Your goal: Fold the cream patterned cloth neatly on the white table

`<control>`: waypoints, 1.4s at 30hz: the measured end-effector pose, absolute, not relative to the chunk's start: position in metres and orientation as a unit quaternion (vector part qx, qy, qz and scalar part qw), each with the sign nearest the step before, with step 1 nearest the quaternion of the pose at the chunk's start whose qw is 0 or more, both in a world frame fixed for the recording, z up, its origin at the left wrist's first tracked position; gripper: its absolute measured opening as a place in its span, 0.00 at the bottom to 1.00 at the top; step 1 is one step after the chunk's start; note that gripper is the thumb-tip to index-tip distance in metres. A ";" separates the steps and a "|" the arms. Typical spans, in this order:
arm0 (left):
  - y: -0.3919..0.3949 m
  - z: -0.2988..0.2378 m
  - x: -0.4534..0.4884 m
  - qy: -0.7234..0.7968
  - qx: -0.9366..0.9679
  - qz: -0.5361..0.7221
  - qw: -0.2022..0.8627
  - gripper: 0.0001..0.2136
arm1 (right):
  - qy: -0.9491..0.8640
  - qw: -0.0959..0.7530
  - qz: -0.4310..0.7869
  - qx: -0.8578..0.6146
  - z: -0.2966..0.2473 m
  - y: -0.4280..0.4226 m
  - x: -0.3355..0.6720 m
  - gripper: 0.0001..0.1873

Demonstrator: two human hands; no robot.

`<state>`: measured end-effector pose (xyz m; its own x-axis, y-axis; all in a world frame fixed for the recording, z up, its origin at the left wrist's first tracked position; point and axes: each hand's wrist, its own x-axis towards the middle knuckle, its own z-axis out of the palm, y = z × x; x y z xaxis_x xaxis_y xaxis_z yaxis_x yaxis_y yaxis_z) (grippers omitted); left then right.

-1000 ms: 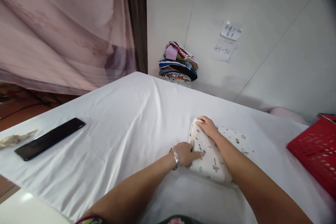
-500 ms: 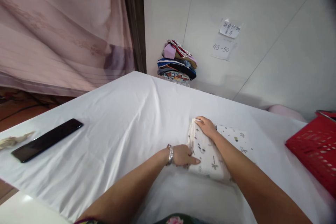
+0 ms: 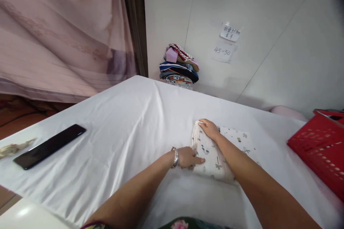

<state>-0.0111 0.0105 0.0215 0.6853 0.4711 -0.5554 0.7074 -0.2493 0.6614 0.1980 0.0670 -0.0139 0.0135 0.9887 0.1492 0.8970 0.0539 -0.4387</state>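
Observation:
A white cloth [image 3: 213, 159] printed with small grey plant shapes lies on the white-covered table [image 3: 126, 125], its left part folded up in several layers. My left hand [image 3: 186, 157], with a silver bracelet at the wrist, grips the near left corner of the fold; its index finger points out over the top layer. At the far left corner, my right hand [image 3: 209, 128] pinches the folded edge between thumb and fingers. The right forearm hides part of the cloth, whose single lower layer spreads out to the right.
A black phone [image 3: 51, 146] lies at the left beside a small beige bundle [image 3: 14, 148]. The red plastic basket [image 3: 322, 146] stands on the right. Folded clothes [image 3: 180, 66] are stacked beyond the far edge, against a wall with paper notes [image 3: 223, 52].
The view has shifted slightly. Both hands keep their hold on the folded left edge, and the cloth looks almost the same.

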 end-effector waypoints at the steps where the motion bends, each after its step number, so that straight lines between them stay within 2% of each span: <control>1: 0.011 0.020 -0.010 0.392 0.774 -0.119 0.483 0.30 | -0.698 0.211 0.101 -0.677 -0.013 0.067 0.197 0.15; 4: 0.010 0.018 -0.006 0.430 0.760 -0.106 0.477 0.31 | -0.702 0.207 0.071 -0.678 -0.007 0.064 0.190 0.16; 9: 0.009 0.017 -0.001 0.440 0.743 -0.088 0.497 0.28 | -0.691 0.193 0.027 -0.697 -0.004 0.048 0.167 0.25; 16: 0.014 0.006 -0.002 0.412 0.750 -0.078 0.511 0.28 | -0.708 0.143 0.080 -0.687 -0.011 0.039 0.150 0.31; 22: 0.016 0.000 -0.006 0.398 0.759 -0.069 0.510 0.30 | -0.693 0.170 0.168 -0.681 0.010 0.030 0.153 0.31; 28: 0.014 0.007 -0.005 0.397 0.764 -0.075 0.504 0.31 | -0.681 0.207 0.131 -0.690 0.019 -0.022 0.200 0.33; 32: 0.015 0.024 -0.008 0.430 0.801 -0.070 0.410 0.29 | -0.584 0.222 0.071 -0.777 0.011 -0.051 0.273 0.32; 37: 0.014 0.049 0.002 0.505 0.833 0.081 0.210 0.24 | -0.445 0.274 0.076 -0.850 -0.002 -0.062 0.341 0.29; 40: 0.012 0.045 0.026 0.418 0.887 0.137 0.140 0.24 | -0.425 0.278 0.096 -0.856 -0.007 -0.055 0.352 0.26; 42: 0.014 0.034 0.043 0.378 0.912 0.120 0.101 0.27 | -0.420 0.278 0.097 -0.858 -0.008 -0.048 0.352 0.24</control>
